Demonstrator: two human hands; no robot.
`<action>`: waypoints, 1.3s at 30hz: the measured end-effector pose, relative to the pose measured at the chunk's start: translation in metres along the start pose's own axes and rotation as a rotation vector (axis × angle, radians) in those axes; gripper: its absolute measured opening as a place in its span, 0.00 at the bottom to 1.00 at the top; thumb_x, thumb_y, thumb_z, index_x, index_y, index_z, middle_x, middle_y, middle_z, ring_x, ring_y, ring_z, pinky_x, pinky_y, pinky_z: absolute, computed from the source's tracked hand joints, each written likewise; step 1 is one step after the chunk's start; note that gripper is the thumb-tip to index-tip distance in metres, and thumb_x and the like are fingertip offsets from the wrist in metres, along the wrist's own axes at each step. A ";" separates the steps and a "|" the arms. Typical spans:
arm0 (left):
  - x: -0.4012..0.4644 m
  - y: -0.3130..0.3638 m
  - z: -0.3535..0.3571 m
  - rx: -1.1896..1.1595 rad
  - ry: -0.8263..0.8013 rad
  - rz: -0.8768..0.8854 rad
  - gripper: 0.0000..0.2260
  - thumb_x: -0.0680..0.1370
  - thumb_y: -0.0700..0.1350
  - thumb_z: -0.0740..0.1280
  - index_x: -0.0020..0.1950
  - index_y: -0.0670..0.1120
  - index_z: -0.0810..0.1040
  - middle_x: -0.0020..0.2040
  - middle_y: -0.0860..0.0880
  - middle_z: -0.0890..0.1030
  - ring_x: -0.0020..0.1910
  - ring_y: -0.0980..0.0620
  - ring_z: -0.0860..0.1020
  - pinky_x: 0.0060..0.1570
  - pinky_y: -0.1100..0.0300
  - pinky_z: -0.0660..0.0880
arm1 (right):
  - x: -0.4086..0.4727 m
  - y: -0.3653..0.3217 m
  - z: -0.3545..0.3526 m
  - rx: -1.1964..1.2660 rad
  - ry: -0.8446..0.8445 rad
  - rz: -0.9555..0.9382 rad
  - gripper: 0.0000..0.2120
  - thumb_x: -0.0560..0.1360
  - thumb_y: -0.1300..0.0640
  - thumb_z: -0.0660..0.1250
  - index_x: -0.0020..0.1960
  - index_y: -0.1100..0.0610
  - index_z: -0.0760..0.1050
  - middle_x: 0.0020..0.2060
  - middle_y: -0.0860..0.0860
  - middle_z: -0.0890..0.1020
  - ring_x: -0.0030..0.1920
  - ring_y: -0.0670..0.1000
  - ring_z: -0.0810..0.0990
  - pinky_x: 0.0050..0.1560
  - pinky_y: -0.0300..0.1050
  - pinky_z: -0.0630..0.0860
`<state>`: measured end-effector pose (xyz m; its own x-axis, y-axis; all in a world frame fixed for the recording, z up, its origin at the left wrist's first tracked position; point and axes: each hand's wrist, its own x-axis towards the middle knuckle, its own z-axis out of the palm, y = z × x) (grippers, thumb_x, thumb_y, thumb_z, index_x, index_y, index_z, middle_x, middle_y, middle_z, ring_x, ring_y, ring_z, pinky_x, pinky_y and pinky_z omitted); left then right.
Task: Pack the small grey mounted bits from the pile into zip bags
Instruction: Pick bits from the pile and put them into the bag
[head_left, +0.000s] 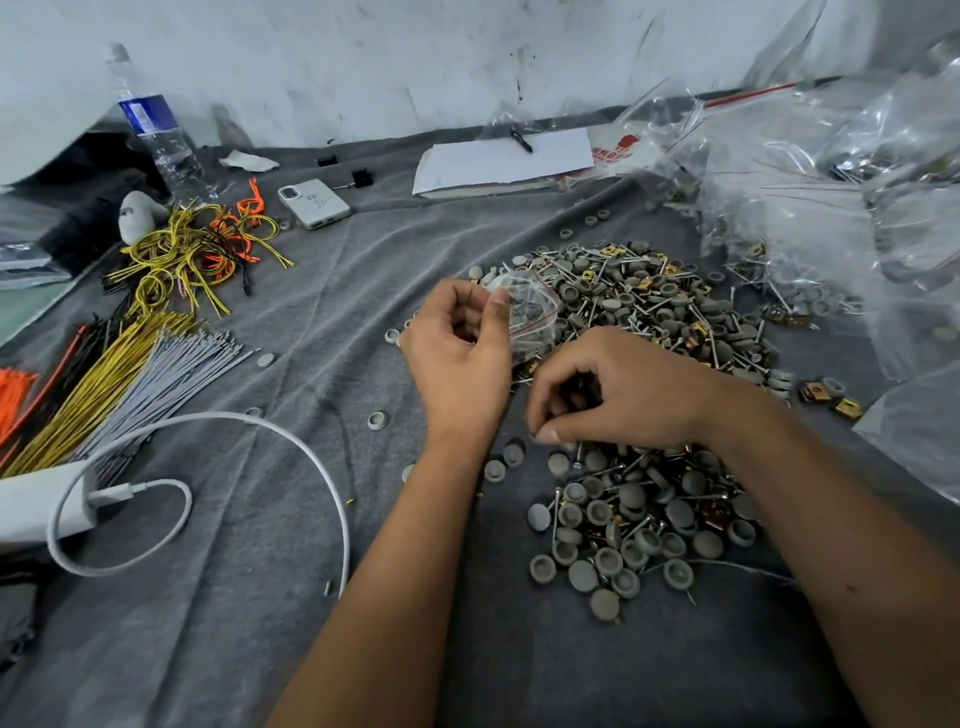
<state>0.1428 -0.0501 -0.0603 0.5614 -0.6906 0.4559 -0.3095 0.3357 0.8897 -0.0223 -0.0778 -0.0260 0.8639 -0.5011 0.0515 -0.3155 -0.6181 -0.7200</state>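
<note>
**Two hands at the grey pile**

Two bare hands worked at centre frame on a crumpled grey cloth (260, 623). Left of centre, the left hand (460, 358) pinched a small clear zip bag with a red seal line (530, 312), already holding some bits. Just right, the right hand (618, 395) curled its fingers over the pile of small grey mounted bits (644, 312); whether it held any was unclear. Clear plastic bags (831, 208) filled the upper right.
</note>
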 end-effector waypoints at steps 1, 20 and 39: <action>0.000 0.000 0.000 -0.004 0.001 -0.004 0.11 0.79 0.41 0.72 0.38 0.49 0.76 0.29 0.55 0.72 0.29 0.54 0.69 0.32 0.59 0.67 | -0.002 -0.001 -0.002 0.032 -0.080 0.015 0.07 0.73 0.58 0.78 0.44 0.46 0.86 0.38 0.42 0.84 0.39 0.44 0.82 0.43 0.34 0.76; 0.003 0.001 -0.002 -0.018 0.009 0.012 0.11 0.78 0.42 0.71 0.38 0.50 0.75 0.28 0.57 0.71 0.29 0.55 0.69 0.32 0.59 0.67 | 0.010 -0.029 0.013 -0.386 -0.397 0.165 0.03 0.75 0.53 0.75 0.43 0.46 0.84 0.39 0.43 0.84 0.41 0.43 0.81 0.45 0.42 0.78; -0.001 0.001 0.000 0.012 -0.055 0.035 0.09 0.79 0.42 0.72 0.39 0.47 0.77 0.30 0.54 0.73 0.29 0.54 0.70 0.33 0.58 0.68 | -0.002 0.010 -0.013 0.333 0.656 -0.111 0.04 0.77 0.60 0.75 0.50 0.56 0.82 0.39 0.50 0.85 0.38 0.47 0.83 0.37 0.38 0.79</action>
<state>0.1425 -0.0491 -0.0594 0.5068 -0.7129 0.4846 -0.3382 0.3527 0.8725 -0.0322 -0.0908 -0.0243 0.4389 -0.7694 0.4642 -0.0144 -0.5225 -0.8525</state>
